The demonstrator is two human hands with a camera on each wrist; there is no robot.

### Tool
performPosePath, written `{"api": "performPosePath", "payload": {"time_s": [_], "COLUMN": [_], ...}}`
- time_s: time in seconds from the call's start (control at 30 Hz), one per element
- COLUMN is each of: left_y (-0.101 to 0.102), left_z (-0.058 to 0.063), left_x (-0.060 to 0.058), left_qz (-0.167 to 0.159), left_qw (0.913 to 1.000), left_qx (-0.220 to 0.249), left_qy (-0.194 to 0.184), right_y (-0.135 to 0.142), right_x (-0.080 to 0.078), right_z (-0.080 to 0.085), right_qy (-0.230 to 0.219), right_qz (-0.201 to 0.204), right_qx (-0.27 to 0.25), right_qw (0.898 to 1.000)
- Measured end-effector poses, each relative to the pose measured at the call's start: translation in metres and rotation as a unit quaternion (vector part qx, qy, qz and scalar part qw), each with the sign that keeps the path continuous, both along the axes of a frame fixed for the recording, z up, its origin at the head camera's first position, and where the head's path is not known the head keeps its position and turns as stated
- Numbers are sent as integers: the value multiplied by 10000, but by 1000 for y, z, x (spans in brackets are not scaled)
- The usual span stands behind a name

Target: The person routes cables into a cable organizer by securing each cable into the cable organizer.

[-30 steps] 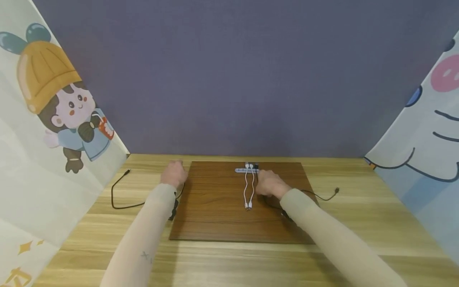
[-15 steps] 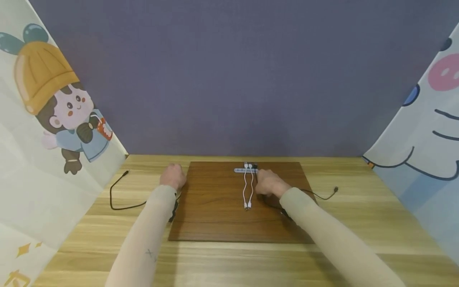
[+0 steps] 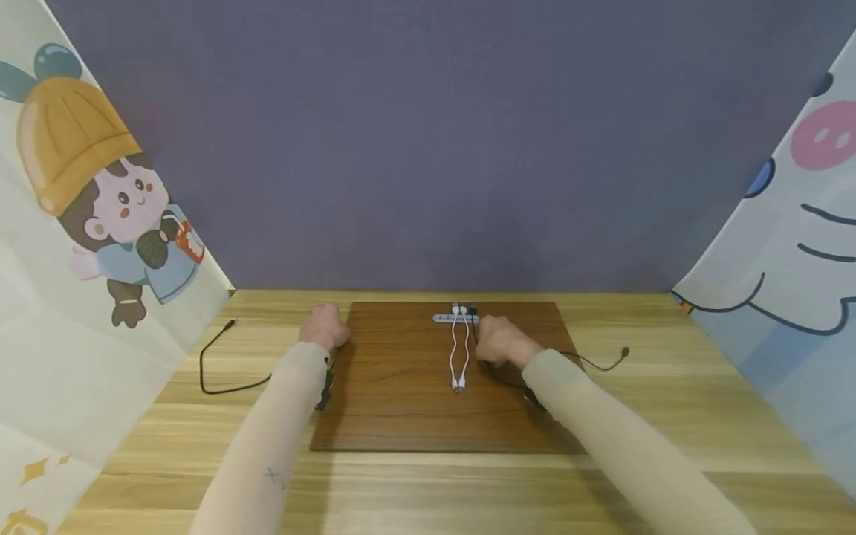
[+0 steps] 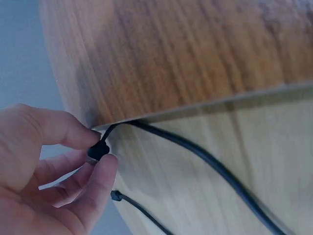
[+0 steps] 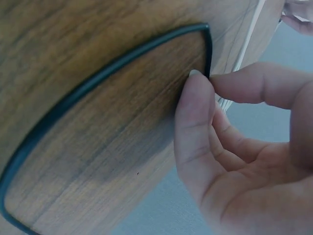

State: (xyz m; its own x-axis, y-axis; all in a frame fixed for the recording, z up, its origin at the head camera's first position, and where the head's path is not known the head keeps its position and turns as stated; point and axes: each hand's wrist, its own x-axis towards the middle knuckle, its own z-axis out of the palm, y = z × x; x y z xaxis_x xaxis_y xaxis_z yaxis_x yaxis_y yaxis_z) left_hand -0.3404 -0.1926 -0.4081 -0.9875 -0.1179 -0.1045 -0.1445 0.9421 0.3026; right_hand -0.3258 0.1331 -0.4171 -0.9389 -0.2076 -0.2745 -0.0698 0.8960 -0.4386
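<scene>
At the brown board's point(image 3: 394, 371) left edge, my left hand point(image 3: 324, 327) pinches the black plug point(image 4: 98, 151) of a black cable point(image 4: 215, 164) between thumb and fingers. Near the board's far side, my right hand point(image 3: 501, 342) pinches another black cable point(image 5: 93, 88) between thumb and index finger. Just left of that hand lies a pale cable clip strip point(image 3: 443, 318). Two short white cables sit in the strip and run toward me, their near plugs point(image 3: 458, 383) side by side. A black plug point(image 3: 472, 310) sits at the strip's right end, by the right hand.
One black cable end point(image 3: 230, 324) lies on the light wood table point(image 3: 441, 494) at left. Another black plug point(image 3: 625, 351) lies right of the board. A grey-purple panel point(image 3: 428, 148) stands behind, with printed cloth walls on both sides.
My left hand has shifted slightly toward the board's left edge, and less of the cable loop beside it shows. The right hand stays in place. The head view has turned a little right.
</scene>
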Motion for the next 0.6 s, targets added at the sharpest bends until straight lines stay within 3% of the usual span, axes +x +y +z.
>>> {"api": "performPosePath", "payload": {"time_s": [0.2,0.6], "left_y": [-4,13], "left_z": [5,31], "left_x": [1,11], "left_qz": [38,-685], "left_qw": [9995,9944], "left_qx": [304,768], "left_qy": [93,228], "right_y": [1,9], "right_x": [4,8], "right_z": [3,-1], "right_qy": [55,165], "right_qz": [135,232], "right_qx": [32,-572], "right_qw": [9999,9980]}}
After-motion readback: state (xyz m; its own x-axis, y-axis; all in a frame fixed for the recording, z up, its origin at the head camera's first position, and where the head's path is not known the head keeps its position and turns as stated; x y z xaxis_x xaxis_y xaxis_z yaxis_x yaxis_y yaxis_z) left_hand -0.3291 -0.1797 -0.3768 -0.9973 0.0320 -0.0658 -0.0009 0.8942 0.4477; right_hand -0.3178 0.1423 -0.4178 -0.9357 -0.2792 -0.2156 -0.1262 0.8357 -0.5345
